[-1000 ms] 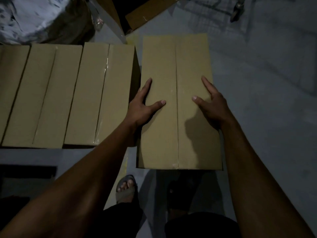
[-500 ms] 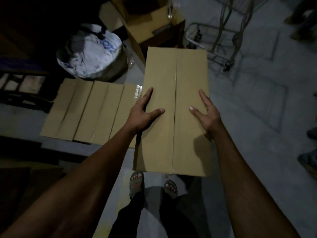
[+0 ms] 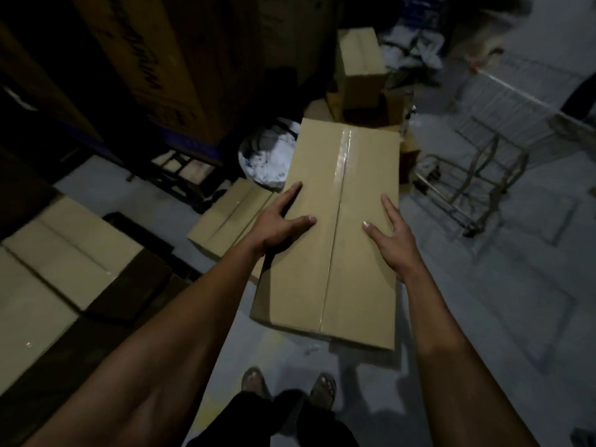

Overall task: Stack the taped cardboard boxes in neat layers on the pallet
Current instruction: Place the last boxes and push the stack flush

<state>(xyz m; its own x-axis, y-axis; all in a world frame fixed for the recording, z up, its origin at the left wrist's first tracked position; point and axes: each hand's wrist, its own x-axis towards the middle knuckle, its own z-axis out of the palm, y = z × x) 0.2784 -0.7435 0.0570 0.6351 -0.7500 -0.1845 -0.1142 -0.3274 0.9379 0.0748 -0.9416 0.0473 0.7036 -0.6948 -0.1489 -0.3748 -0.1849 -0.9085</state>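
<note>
Above the floor, both hands — left hand [image 3: 280,223], right hand [image 3: 392,240] — clasp the taped box [image 3: 335,272].

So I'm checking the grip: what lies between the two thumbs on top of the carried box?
Head view: only the box's bare top and its taped centre seam lie between the left hand and right hand.

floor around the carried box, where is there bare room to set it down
Bare floor lies right of the carried box, short of the metal trolley. Left is crowded with the low taped boxes and the nearer box stack.
</note>
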